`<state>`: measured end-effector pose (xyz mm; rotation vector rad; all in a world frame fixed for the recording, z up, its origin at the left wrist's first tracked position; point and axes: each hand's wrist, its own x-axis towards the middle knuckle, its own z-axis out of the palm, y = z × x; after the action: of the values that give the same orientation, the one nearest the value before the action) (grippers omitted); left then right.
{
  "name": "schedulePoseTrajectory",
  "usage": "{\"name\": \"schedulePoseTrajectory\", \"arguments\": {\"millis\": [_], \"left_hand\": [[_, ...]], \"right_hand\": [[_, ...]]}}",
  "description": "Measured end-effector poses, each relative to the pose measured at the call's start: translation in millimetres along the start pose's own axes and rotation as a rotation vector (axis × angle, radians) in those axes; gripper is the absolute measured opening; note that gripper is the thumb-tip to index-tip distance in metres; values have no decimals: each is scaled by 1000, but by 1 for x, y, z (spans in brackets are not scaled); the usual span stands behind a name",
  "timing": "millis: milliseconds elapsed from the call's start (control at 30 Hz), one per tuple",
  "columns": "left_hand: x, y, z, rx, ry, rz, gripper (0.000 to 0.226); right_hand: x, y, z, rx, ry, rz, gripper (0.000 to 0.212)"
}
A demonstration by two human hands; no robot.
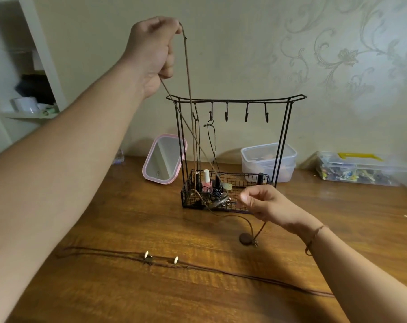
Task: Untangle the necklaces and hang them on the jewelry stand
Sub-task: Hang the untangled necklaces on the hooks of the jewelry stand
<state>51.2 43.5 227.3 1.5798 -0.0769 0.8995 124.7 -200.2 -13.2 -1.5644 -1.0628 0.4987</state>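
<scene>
— Wooden tabletop [132,224], grain running left to right. Nearest item?

— One dark cord necklace [165,261] with two pale beads, lying flat along the front of the table, apart from both hands.

— Next?

— Right hand [265,203], low, just in front of the stand's basket. Thumb and fingers pinch a brown cord necklace [188,73]; its round dark pendant [245,238] rests on the wood below the wrist, which wears a thin bracelet [313,240].

— Same cord goes up?

— Yes. It rises in two strands, passing in front of the stand, to the left hand [151,50], raised high, fingers curled tight round the cord's upper end.

— Stand?

— Black wire jewelry stand [235,100], upright, five hooks on its top bar. Two dark cords [211,145] hang from the two leftmost hooks. Wire basket [186,197] at the base holds nail polish bottles [206,180].

— Behind?

— Pink-framed mirror [164,158] leaning left of the stand, stacked clear tubs [269,160] right of it, a clear box of small items [358,170] further right. Patterned wall [337,54]; white shelf [28,73] far left.
</scene>
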Motion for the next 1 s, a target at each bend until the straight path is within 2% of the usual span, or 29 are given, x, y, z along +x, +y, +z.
{"name": "schedulePoseTrajectory", "arguments": {"millis": [100, 233, 367, 467, 533, 733, 800, 867, 900, 1000], "left_hand": [[3, -9, -14, -38, 55, -72, 20], [5, -23, -29, -38, 90, -211, 20], [7, -36, -43, -82, 122, -309, 18], [13, -44, -57, -149, 266, -325, 16], [16, -49, -70, -194, 374, -330, 14], [18, -64, -102, -261, 582, -345, 12], [17, -68, -109, -266, 600, -358, 12], [14, -71, -114, -263, 601, -366, 10], [14, -73, -115, -262, 598, -372, 10], [16, -80, -118, -247, 546, -404, 12]], "right_hand": [[-3, 1, -11, -237, 65, -24, 29], [-10, 6, -26, -482, 63, 22, 42], [-20, 18, -31, -700, -37, 137, 27], [-28, 29, -36, -840, -4, 204, 19], [-34, 35, -41, -815, 37, 223, 3], [-51, 44, -55, -393, 292, 252, 31], [-56, 48, -59, -228, 409, 206, 53], [-60, 55, -63, -196, 454, 191, 71], [-61, 59, -62, -216, 459, 198, 70], [-61, 60, -60, -139, 510, 182, 47]]}}
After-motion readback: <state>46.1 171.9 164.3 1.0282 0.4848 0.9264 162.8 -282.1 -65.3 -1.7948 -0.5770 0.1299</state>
